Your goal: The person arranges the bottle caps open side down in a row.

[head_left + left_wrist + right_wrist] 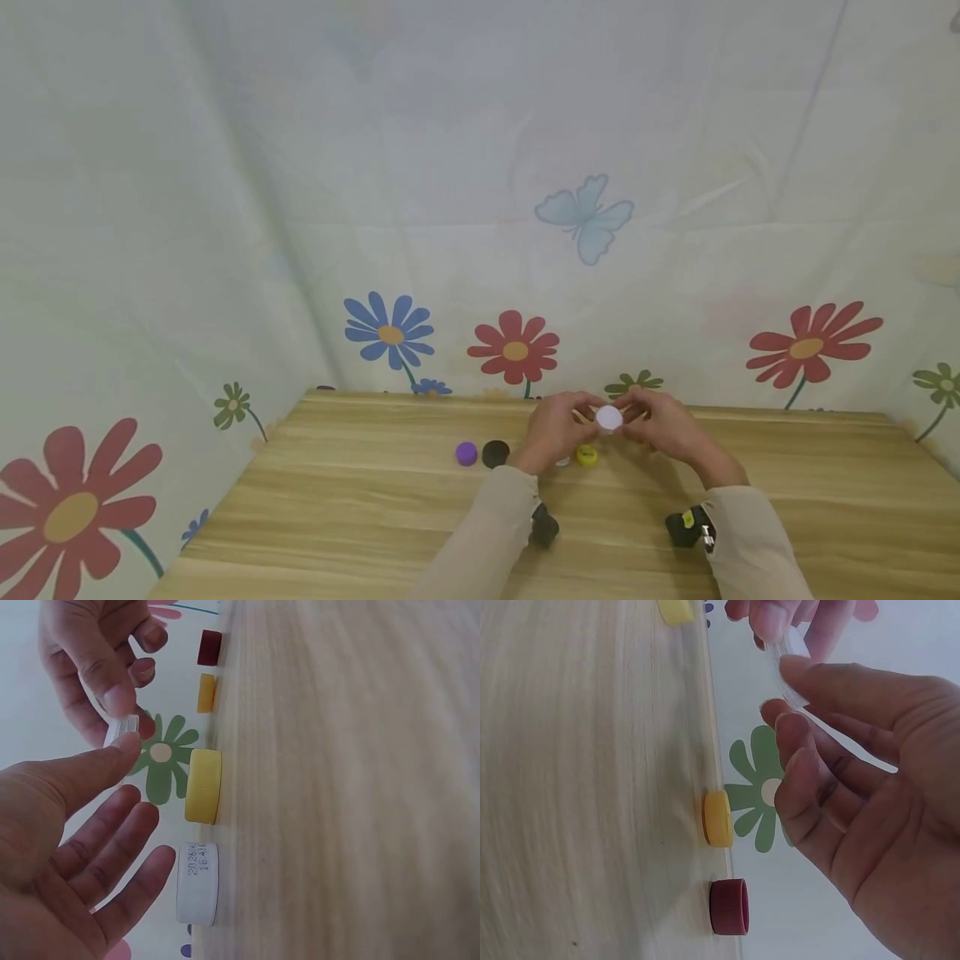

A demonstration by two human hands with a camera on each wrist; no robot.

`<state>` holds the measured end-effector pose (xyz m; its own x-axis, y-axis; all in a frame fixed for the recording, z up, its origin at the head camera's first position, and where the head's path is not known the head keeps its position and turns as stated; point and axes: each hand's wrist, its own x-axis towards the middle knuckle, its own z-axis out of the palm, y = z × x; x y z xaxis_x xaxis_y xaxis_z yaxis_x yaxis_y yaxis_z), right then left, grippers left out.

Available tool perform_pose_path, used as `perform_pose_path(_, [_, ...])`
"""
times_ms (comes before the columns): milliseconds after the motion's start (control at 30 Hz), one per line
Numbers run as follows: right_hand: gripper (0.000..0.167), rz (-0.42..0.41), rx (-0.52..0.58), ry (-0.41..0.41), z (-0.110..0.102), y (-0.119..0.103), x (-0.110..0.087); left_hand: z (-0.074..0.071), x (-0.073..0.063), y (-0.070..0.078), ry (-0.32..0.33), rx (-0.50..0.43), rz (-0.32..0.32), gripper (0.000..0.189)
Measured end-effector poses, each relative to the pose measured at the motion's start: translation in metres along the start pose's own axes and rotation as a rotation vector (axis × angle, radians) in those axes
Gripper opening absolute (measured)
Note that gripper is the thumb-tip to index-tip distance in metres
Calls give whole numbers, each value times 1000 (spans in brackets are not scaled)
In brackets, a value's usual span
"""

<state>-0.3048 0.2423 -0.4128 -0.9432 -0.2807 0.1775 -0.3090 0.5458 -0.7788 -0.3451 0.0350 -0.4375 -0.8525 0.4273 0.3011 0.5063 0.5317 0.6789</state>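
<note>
Both hands hold a white bottle cap (609, 418) just above the table, its flat round top showing in the head view. My left hand (558, 429) pinches one edge of it between thumb and fingers; in the left wrist view the other fingers spread loosely. From the opposite side my right hand (663, 425) pinches the cap, with the thumb (840, 682) lying on its edge in the right wrist view. Beneath the hands, a yellow cap (203, 786) and a second white cap (197, 885) with printed characters rest on the table.
Left of the left hand lie a purple cap (467, 453) and a black cap (496, 454). An orange cap (718, 819) and a dark red cap (729, 907) sit near the right hand. The wooden table (337, 508) ends at a flowered cloth backdrop (450, 250).
</note>
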Motion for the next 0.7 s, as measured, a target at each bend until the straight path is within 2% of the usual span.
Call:
perform_pose_path(400, [29, -8, -29, -4, -2, 0, 0, 1, 0, 0, -37, -46, -25, 31])
perform_pose_path(700, [28, 34, -47, -39, -2, 0, -1, 1, -1, 2, -85, -50, -18, 32])
